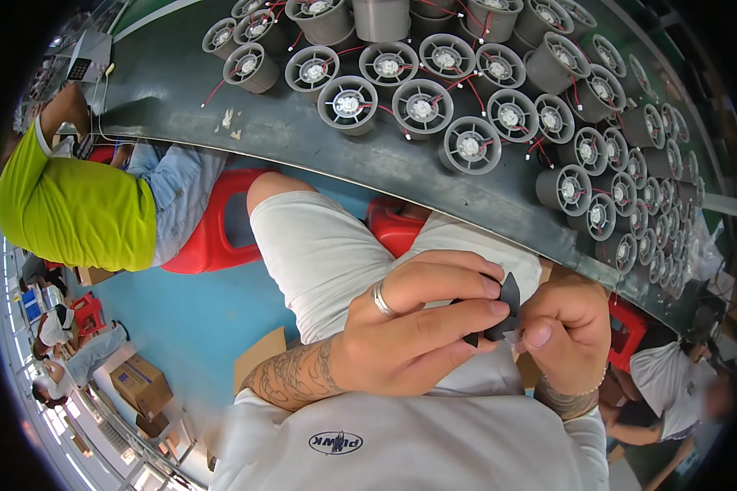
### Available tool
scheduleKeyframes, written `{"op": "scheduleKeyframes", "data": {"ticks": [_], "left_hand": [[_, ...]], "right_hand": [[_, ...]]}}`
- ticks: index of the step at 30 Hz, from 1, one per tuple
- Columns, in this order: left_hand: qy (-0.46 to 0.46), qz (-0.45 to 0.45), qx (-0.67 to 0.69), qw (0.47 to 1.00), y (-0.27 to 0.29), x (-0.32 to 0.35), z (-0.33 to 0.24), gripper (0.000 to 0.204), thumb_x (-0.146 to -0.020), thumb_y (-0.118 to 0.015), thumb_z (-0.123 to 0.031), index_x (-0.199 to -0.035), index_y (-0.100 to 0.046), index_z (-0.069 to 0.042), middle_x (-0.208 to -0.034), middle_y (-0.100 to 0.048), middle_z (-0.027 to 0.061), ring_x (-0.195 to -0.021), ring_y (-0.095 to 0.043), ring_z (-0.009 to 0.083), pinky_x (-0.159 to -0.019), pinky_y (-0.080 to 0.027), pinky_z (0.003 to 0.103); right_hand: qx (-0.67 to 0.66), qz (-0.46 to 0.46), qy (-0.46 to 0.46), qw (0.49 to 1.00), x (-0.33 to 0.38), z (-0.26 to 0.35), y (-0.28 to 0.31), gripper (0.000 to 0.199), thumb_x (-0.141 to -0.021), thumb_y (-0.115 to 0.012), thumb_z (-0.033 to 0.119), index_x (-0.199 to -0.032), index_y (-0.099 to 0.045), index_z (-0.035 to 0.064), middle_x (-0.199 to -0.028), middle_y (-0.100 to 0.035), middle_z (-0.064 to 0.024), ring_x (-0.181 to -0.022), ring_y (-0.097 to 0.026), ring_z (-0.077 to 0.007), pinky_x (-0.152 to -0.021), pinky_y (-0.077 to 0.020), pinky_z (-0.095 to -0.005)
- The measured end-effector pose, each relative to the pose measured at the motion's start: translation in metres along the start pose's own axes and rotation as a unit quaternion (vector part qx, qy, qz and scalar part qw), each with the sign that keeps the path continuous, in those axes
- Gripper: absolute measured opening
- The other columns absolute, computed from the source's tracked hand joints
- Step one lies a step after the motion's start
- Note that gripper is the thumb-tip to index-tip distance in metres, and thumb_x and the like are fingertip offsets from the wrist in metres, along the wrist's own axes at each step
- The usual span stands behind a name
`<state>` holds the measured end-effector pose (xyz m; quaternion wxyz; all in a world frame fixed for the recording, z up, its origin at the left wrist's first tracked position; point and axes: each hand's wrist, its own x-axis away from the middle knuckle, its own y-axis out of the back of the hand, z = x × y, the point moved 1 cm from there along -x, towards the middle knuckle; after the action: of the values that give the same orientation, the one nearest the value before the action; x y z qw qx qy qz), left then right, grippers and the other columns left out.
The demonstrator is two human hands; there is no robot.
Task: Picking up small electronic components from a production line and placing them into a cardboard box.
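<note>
Above my lap, my left hand [424, 323] is closed around a small black part with pointed, blade-like fins [508, 304], perhaps a fan impeller; my fingers cover much of it. Close beside it, my right hand [567, 327] is curled with thumb and forefinger pinched at the part's lower edge. A tiny pale bit shows by that thumb tip, too small to name. On the table beyond stand several grey round fan housings with spoked tops, the nearest being one housing [470, 146] with a white centre.
The dark green table [295, 135] runs across the front, its edge just past my knees. More grey housings [577, 190] with red and black wires crowd its right side. At left a person in a yellow-green shirt [82, 200] sits on a red stool [221, 229]. Cardboard boxes [142, 385] stand behind.
</note>
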<state>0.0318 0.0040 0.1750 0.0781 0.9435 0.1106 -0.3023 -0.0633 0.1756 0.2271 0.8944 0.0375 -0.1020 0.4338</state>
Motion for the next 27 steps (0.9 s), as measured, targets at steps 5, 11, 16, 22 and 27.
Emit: {"op": "scheduleKeyframes", "data": {"ticks": [5, 11, 16, 22, 27], "left_hand": [[0.024, 0.005, 0.067, 0.997, 0.003, 0.0, 0.004, 0.028, -0.078, -0.078, 0.0, -0.101, -0.066, 0.009, -0.11, -0.059, 0.0214, -0.097, -0.065, 0.0428, -0.079, -0.057, 0.045], [0.037, 0.033, 0.143, 0.989, 0.002, 0.002, -0.007, 0.024, -0.084, -0.072, 0.002, -0.106, -0.066, 0.009, -0.113, -0.06, 0.0226, -0.101, -0.065, 0.0412, -0.083, -0.057, 0.046], [0.376, -0.113, 0.449, 0.803, 0.0, 0.011, -0.001, 0.034, -0.099, -0.059, -0.019, -0.123, -0.051, 0.004, -0.123, -0.057, 0.0193, -0.11, -0.063, 0.0369, -0.093, -0.054, 0.045], [0.41, -0.128, 0.452, 0.782, -0.005, 0.021, 0.008, 0.038, -0.101, -0.056, -0.028, -0.125, -0.049, 0.001, -0.119, -0.06, 0.0173, -0.107, -0.065, 0.0342, -0.092, -0.056, 0.041], [0.423, -0.164, 0.402, 0.795, -0.002, 0.019, 0.005, 0.031, -0.1, -0.056, -0.023, -0.121, -0.054, 0.001, -0.112, -0.063, 0.0152, -0.102, -0.065, 0.0303, -0.089, -0.056, 0.042]], "right_hand": [[-0.007, -0.101, 0.023, 0.995, -0.005, -0.014, -0.006, 0.024, -0.092, -0.065, 0.016, -0.074, -0.06, 0.001, -0.063, -0.056, -0.0004, -0.051, -0.047, -0.007, -0.049, -0.0351, -0.0219], [-0.159, -0.155, 0.015, 0.975, -0.012, -0.024, 0.008, 0.03, -0.1, -0.056, 0.026, -0.082, -0.041, 0.0073, -0.057, -0.028, 0.0064, -0.046, -0.026, -0.0048, -0.041, -0.0162, -0.0268], [-0.107, -0.16, -0.018, 0.981, -0.005, -0.019, 0.013, 0.022, -0.102, -0.052, 0.022, -0.094, -0.05, 0.0016, -0.061, -0.035, 0.0061, -0.049, -0.029, -0.0037, -0.046, -0.0218, -0.0235], [0.096, -0.259, 0.052, 0.96, 0.002, -0.02, 0.056, 0.022, -0.1, -0.053, 0.017, -0.107, -0.061, -0.0019, -0.067, -0.048, 0.0022, -0.054, -0.038, -0.0039, -0.048, -0.0284, -0.021], [0.095, -0.358, 0.007, 0.929, 0.015, 0.02, 0.094, 0.018, -0.099, -0.055, 0.015, -0.106, -0.064, 0.0023, -0.07, -0.058, 0.002, -0.058, -0.048, -0.003, -0.051, -0.0365, -0.0182]]}}
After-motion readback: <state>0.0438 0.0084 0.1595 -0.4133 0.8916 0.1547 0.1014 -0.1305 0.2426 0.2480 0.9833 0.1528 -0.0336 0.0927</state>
